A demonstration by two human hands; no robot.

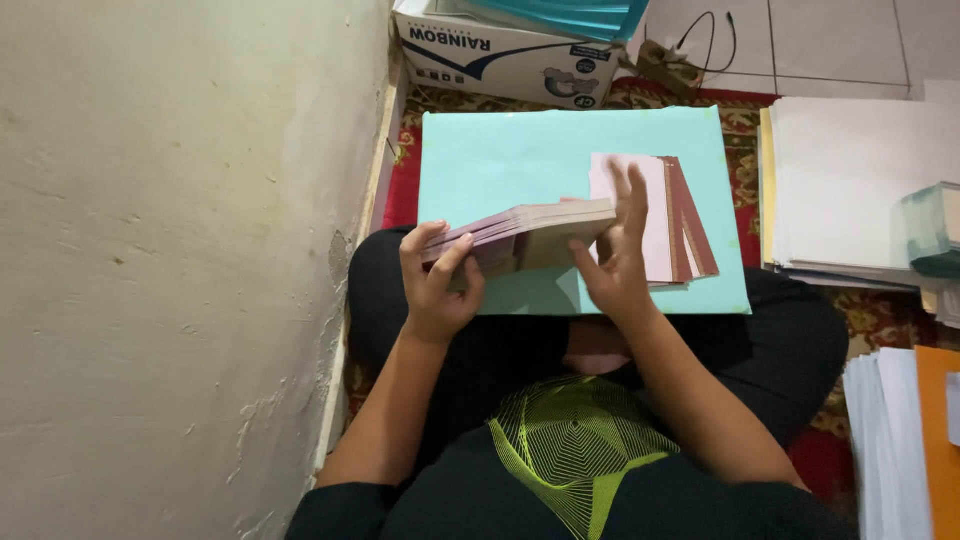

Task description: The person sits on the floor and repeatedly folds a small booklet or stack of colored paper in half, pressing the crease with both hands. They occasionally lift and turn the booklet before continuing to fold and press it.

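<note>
Two hands work the card stack [520,232]: left hand [438,285] fingers clamp its end, right hand [615,255] fingers spread flat on its edge, over the fanned pile [680,215] on the turquoise board [500,160].

Card stack [530,235] in left hand [438,290]

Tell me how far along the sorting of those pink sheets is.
Done: a few pink sheets lie fanned out on the light green board. In hand: the left hand grips a thick stack of sheets, while the right hand rests open against its far end. Left: the stack held is much thicker than the pile laid down, so most looks still to go.
</note>
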